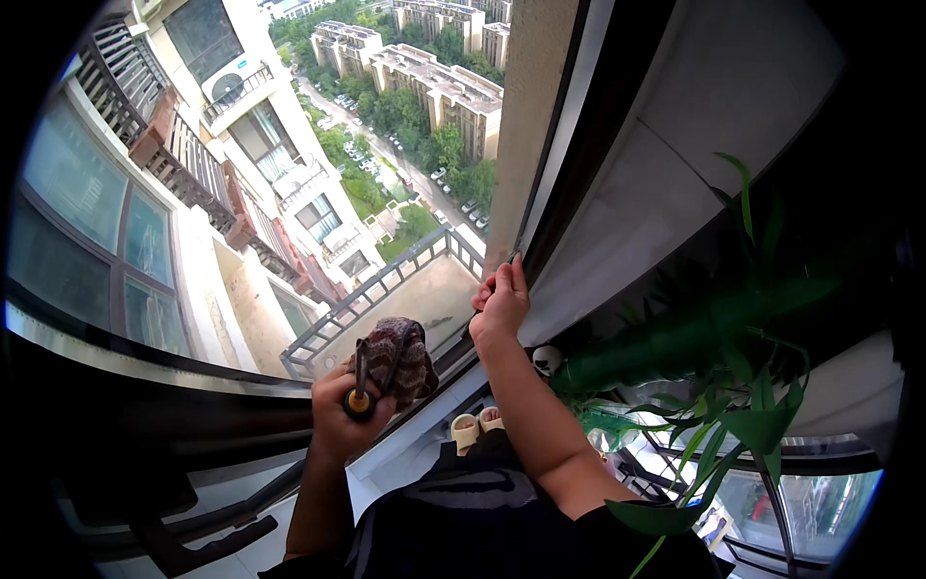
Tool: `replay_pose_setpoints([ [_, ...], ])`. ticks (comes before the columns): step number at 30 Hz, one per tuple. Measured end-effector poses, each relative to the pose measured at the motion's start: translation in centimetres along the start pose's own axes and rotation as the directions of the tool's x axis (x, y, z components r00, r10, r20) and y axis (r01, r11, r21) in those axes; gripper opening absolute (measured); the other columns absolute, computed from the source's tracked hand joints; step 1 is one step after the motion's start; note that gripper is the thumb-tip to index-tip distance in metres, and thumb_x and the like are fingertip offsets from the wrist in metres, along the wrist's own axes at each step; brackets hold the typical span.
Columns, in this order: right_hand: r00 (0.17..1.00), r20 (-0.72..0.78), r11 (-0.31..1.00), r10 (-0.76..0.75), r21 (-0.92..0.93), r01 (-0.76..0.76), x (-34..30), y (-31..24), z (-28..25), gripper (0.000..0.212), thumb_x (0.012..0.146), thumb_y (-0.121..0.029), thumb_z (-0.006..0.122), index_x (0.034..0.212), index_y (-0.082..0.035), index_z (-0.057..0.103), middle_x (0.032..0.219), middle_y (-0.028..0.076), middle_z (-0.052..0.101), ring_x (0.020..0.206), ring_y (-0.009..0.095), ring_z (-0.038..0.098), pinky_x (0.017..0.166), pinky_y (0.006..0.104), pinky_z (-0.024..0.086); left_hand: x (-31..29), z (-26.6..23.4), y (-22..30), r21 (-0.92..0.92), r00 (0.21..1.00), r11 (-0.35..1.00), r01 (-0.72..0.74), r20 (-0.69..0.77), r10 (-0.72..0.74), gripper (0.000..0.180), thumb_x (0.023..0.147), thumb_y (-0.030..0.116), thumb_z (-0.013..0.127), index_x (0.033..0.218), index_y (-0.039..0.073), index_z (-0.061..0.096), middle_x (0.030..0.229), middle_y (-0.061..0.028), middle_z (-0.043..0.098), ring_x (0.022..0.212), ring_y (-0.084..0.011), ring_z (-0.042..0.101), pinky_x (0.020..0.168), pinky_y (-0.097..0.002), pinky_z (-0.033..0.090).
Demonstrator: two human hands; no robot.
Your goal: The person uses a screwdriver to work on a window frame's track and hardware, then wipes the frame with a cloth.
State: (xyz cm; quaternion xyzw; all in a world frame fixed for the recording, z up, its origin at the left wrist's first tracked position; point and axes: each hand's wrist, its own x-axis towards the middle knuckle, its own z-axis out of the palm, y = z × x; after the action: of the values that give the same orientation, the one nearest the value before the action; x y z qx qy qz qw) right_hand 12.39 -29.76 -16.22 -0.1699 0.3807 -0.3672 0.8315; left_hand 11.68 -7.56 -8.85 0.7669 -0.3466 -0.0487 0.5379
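Note:
My left hand (352, 417) is closed around a bunched brown patterned cloth (403, 359) and a tool with a round black-and-yellow handle end (360, 402). A thin shaft rises from that handle; its exact kind I cannot make out. Farther up and to the right, my right hand (502, 301) is pinched at the side edge of the window frame (552, 193). Something small and dark shows at its fingertips, too little of it to name. Behind both hands is the window glass (449, 323).
Outside the window are a railing (386, 289) and apartment buildings. Leafy green plants (743, 415) crowd the right side, close to my right arm. Below, light slippers (465, 431) are on my feet. A dark handle-like bar (217, 548) lies at lower left.

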Motion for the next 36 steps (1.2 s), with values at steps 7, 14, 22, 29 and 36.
replay_pose_setpoints([
  [7,0.960,0.190,0.961,-0.205,-0.147,0.235,-0.4,1.3,-1.2,0.037,0.091,-0.011,0.048,0.127,-0.018,0.047,0.064,-0.005,0.037,0.049,0.005,0.032,0.041,0.0199,0.024,0.1,0.0,0.4,0.025,1.000,1.000,0.010,0.004,-0.010,0.016,0.057,0.005,0.070,0.061,0.003,0.055,0.068,-0.0111,0.057,0.061,-0.0222,0.058,0.058,-0.0294,0.045],
  [14,0.970,0.222,0.988,-0.100,-0.093,0.123,-0.5,0.4,-1.3,0.034,0.091,-0.011,0.047,0.124,-0.022,0.050,0.066,-0.004,0.039,0.049,0.006,0.033,0.041,0.0203,0.026,-0.1,-0.3,0.4,0.030,1.000,1.000,-0.007,0.023,0.006,0.016,0.057,0.005,0.071,0.062,0.002,0.056,0.068,-0.0120,0.057,0.061,-0.0229,0.058,0.056,-0.0289,0.045],
  [22,0.976,0.180,0.985,-0.121,-0.096,0.140,0.2,0.0,-1.2,0.030,0.092,-0.012,0.047,0.120,-0.022,0.053,0.065,-0.003,0.039,0.048,0.006,0.033,0.040,0.0204,0.027,0.3,-0.3,0.4,0.019,0.997,0.999,-0.048,0.054,0.047,0.014,0.058,0.005,0.070,0.063,0.002,0.057,0.067,-0.0116,0.058,0.060,-0.0227,0.059,0.056,-0.0294,0.046],
  [29,0.955,0.254,0.969,-0.157,-0.146,0.198,0.1,0.2,-2.0,0.033,0.091,-0.011,0.049,0.123,-0.020,0.052,0.064,-0.003,0.038,0.048,0.005,0.032,0.040,0.0203,0.027,0.3,-0.3,0.3,-0.001,0.998,0.999,-0.054,0.040,0.054,0.014,0.058,0.005,0.069,0.062,0.002,0.056,0.066,-0.0114,0.057,0.059,-0.0226,0.058,0.055,-0.0295,0.046],
  [36,0.920,0.329,0.928,-0.213,-0.227,0.296,0.8,0.1,-3.2,0.031,0.090,-0.011,0.050,0.120,-0.019,0.054,0.063,-0.003,0.038,0.046,0.005,0.030,0.039,0.0194,0.024,0.2,-0.3,0.1,-0.006,0.997,0.998,-0.056,0.043,0.056,0.015,0.057,0.004,0.069,0.063,0.002,0.056,0.067,-0.0123,0.057,0.060,-0.0234,0.059,0.056,-0.0294,0.046],
])
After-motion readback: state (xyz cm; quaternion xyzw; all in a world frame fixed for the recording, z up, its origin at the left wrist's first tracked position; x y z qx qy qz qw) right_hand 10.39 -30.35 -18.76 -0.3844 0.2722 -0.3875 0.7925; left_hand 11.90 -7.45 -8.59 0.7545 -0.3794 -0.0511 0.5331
